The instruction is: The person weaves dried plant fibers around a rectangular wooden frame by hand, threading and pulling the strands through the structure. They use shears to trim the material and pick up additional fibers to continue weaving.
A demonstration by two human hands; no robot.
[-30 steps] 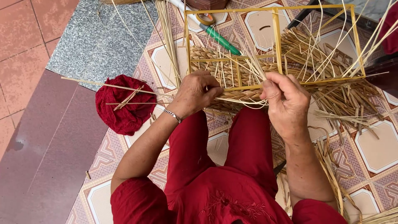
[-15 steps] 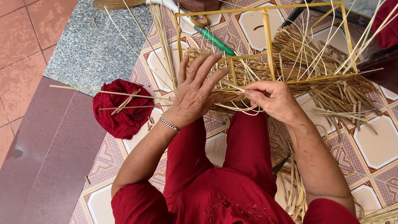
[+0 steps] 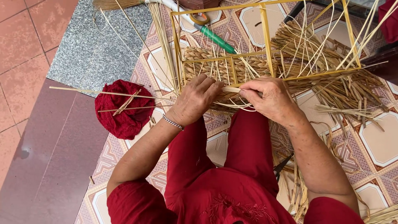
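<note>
Left hand and right hand, knuckles up, just below the yellow wire frame, fingers pinched on one straw strand.

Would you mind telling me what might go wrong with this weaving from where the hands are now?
The pale strand pinched between the left hand and right hand may kink or snap if bent sharply. Loose straw ends poking up through the yellow wire frame could snag the fingers. The scissors lie close behind the frame and might be knocked.
</note>
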